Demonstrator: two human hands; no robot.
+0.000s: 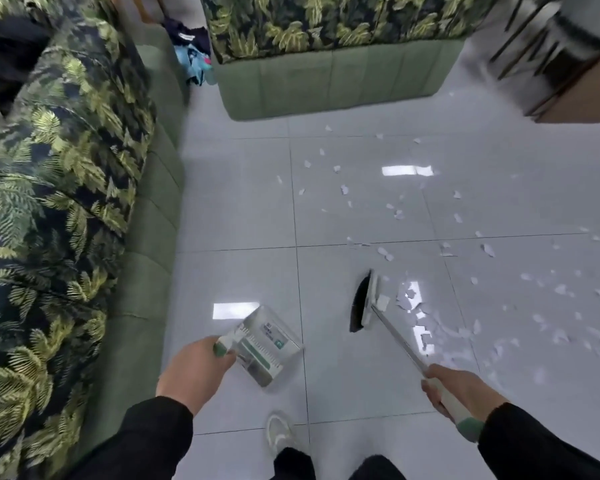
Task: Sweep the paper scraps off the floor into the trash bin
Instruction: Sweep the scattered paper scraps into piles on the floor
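Observation:
Several white paper scraps [409,299] lie scattered over the glossy white tile floor, mostly right of centre. My right hand [454,386] grips the handle of a broom [369,299], whose dark bristles rest on the floor just left of a cluster of scraps. My left hand [194,368] holds a clear dustpan [267,344] with green trim by its handle, tilted just above the floor. No trash bin is in view.
A green sofa [146,237] with leaf-print cushions runs along the left. A second matching sofa [329,77] stands at the back. Crumpled clothes [191,53] lie between them. A brown furniture piece [575,95] is at the top right. My shoe [279,434] is below.

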